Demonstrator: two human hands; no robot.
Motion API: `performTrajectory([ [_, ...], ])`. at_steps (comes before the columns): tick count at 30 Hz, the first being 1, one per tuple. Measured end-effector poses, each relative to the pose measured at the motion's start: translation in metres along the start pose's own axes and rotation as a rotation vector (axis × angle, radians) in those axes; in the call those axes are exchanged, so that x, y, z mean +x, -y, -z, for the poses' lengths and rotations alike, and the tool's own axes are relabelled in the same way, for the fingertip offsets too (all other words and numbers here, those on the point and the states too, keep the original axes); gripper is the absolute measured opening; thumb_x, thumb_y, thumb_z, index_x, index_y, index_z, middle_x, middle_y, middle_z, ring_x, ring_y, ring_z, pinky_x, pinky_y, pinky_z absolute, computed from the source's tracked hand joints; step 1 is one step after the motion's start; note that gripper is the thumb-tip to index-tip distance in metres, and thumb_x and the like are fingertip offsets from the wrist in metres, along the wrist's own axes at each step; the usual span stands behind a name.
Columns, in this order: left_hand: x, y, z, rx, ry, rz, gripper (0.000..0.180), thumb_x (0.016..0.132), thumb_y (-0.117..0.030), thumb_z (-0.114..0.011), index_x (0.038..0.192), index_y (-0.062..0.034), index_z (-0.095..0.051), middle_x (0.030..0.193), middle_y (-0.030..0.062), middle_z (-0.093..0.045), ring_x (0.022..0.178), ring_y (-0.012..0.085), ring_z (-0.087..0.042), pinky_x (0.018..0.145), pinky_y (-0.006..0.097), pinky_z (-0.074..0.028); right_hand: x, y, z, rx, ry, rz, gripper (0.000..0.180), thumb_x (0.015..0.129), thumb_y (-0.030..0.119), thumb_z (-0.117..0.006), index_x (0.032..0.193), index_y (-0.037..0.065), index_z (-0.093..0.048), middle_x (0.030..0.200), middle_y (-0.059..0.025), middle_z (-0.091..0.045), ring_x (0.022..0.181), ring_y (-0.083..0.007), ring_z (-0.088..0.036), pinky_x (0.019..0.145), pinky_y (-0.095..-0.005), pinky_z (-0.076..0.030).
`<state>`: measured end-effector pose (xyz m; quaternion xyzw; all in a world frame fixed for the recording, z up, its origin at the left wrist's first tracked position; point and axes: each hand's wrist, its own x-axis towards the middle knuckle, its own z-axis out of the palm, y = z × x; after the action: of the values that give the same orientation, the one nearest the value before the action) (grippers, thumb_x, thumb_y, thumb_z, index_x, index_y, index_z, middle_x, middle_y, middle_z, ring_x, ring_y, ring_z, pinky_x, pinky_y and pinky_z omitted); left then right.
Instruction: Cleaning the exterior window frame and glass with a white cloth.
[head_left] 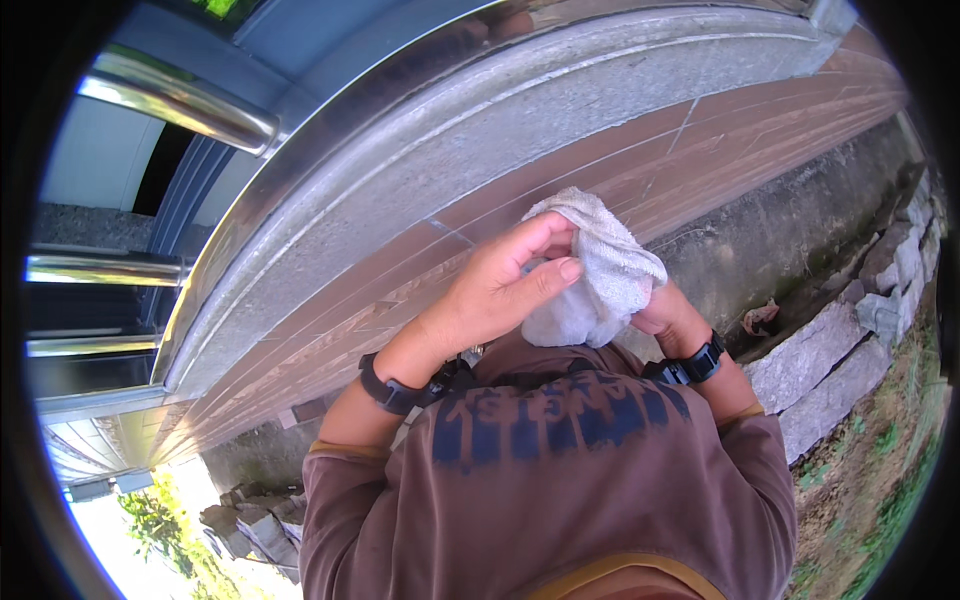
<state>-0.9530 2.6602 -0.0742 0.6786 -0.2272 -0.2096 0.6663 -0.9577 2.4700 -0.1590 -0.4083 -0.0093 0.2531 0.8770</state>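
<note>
A greyish-white terry cloth [605,265] is bunched up in front of my chest, its folds hanging down toward my shirt. My left hand [510,280] grips its left side, with the thumb lying across the front and the fingers curled at the cloth's upper edge. On the other side, my right hand [662,308] holds the lower right of the cloth, and most of its fingers are hidden behind the folds. Both wrists carry dark straps.
A window sill of grey stone [450,150] with a metal-edged frame curves across the upper left, with shiny metal bars [185,105] beside it. Brown wall tiles [560,185] run below the sill. Stacked stone slabs [810,355] and grassy soil lie to the right.
</note>
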Motion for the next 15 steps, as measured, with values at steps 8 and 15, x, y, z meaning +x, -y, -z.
performTrajectory([
  [8,-0.121,-0.008,0.063,1.518,-0.745,-0.725,0.033,0.084,-0.004,-0.050,0.118,-0.0041,-0.048,0.105,0.0135,-0.061,0.097,0.0283,-0.058,0.090,0.045,-0.039,-0.017,0.110,0.062,-0.967,-0.256,0.969,0.043,0.086,0.019,-0.052,0.122,-0.004,-0.046,0.123,-0.0177,-0.049,0.119,-0.0298,-0.044,0.102,-0.0408,-0.031],
  [15,-0.182,0.006,0.136,2.172,-1.326,-0.546,0.047,0.090,-0.031,-0.040,0.128,-0.0017,-0.039,0.133,0.0197,-0.037,0.123,0.0325,-0.035,0.103,0.048,-0.021,0.054,0.109,0.081,-2.023,-0.184,1.248,0.051,0.077,0.014,-0.056,0.124,-0.003,-0.045,0.130,-0.0273,-0.037,0.120,-0.0417,-0.033,0.103,-0.0473,-0.021],
])
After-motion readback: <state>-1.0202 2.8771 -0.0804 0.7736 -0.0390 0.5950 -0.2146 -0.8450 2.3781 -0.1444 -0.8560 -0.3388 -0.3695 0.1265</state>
